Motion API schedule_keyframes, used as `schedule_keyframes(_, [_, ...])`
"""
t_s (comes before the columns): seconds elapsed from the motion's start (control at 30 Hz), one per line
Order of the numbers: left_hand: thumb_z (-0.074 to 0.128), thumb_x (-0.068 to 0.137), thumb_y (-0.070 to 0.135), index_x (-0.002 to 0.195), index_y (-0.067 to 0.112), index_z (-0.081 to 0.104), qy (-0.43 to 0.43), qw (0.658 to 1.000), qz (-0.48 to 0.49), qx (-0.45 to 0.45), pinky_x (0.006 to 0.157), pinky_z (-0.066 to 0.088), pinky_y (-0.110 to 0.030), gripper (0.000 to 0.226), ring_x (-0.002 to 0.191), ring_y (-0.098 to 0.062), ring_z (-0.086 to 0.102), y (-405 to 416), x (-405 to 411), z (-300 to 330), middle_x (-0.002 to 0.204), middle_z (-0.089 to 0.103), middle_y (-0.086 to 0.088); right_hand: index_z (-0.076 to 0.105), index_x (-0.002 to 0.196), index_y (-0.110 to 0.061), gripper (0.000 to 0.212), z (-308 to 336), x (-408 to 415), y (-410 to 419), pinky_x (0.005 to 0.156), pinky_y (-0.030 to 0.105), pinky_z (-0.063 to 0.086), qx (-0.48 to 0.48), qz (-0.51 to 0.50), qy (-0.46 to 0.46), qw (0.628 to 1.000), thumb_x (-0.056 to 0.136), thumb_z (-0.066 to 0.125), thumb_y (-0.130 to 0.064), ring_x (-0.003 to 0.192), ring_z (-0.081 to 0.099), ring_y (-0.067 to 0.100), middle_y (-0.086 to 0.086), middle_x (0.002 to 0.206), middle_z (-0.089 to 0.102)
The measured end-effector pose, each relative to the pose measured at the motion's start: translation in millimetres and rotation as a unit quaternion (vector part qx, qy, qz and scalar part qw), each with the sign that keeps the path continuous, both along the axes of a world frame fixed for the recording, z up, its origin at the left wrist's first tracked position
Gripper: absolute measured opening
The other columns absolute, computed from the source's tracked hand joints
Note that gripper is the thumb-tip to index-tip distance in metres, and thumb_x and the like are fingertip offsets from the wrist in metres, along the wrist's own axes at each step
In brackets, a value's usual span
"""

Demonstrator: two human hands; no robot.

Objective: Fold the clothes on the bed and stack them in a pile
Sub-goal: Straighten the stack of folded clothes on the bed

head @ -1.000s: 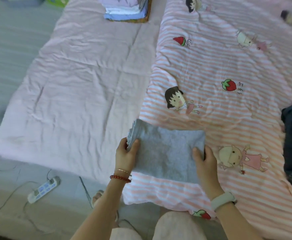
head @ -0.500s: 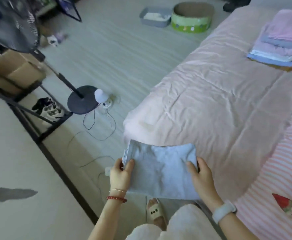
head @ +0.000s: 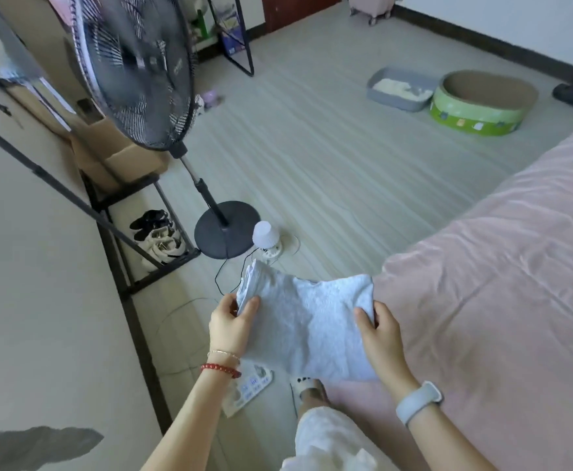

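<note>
While my left hand (head: 232, 322) and right hand (head: 378, 331) each pinch the folded grey garment (head: 307, 329) off the bed (head: 502, 283), I judge folding done — stacking remains.

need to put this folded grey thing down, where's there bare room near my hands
The pink bed cover, just right of the right hand, lies bare up to the frame's edge. The folded grey garment is held by both hands, left hand at its layered edge. The floor below is crowded: power strip, cables, fan base, shoe rack.
</note>
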State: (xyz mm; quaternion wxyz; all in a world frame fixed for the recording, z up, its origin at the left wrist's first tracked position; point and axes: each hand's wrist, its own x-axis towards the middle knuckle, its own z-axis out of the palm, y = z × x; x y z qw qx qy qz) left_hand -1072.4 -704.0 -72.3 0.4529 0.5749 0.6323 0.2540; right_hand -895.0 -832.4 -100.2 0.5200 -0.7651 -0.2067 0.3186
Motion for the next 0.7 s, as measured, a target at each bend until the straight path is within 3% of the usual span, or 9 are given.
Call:
schedule_keyframes(0.2, [0.062,0.086,0.016,0.073,0.014,0.053,-0.013,0.999,-0.035,0.024,0.052,0.037,-0.008,0.016,0.061,-0.009,0.046,127,69,23,0.067,0.052,0.003,0.039,0.065,-0.015,0.029,28,60,123,0.048,0.016,0.031,0.015,-0.014,-0.034,0.999,0.089,0.054,-0.013,0.046,0.032,0.002,-0.005,0.057,0.037])
schedule_keyframes(0.33, [0.065,0.085,0.018,0.083,0.012,0.057,-0.039,0.997,-0.064,0.023,0.062,0.041,-0.02,0.009,0.066,-0.011,0.049,185,108,34,0.071,0.055,0.003,0.037,0.065,-0.015,0.03,39,96,174,0.047,0.017,0.03,0.009,-0.039,-0.05,0.998,0.089,0.054,-0.014,0.046,0.032,0.003,-0.006,0.057,0.034])
schedule_keyframes(0.57, [0.065,0.085,0.021,0.083,0.017,0.059,-0.041,0.986,-0.158,0.019,0.069,0.046,-0.032,0.007,0.071,-0.017,0.053,291,206,33,0.073,0.059,0.002,0.035,0.063,-0.016,0.033,39,165,247,0.044,0.016,0.028,0.006,-0.138,-0.07,0.988,0.089,0.054,-0.016,0.044,0.03,0.004,-0.007,0.055,0.032])
schedule_keyframes(0.7, [0.063,0.086,0.015,0.08,0.014,0.056,-0.068,0.968,-0.239,0.024,0.06,0.041,-0.019,0.01,0.067,-0.013,0.05,340,287,38,0.071,0.055,0.003,0.04,0.068,-0.009,0.026,44,221,287,0.045,0.018,0.027,0.002,-0.209,-0.08,0.975,0.09,0.054,-0.013,0.053,0.031,0.011,0.002,0.061,0.035])
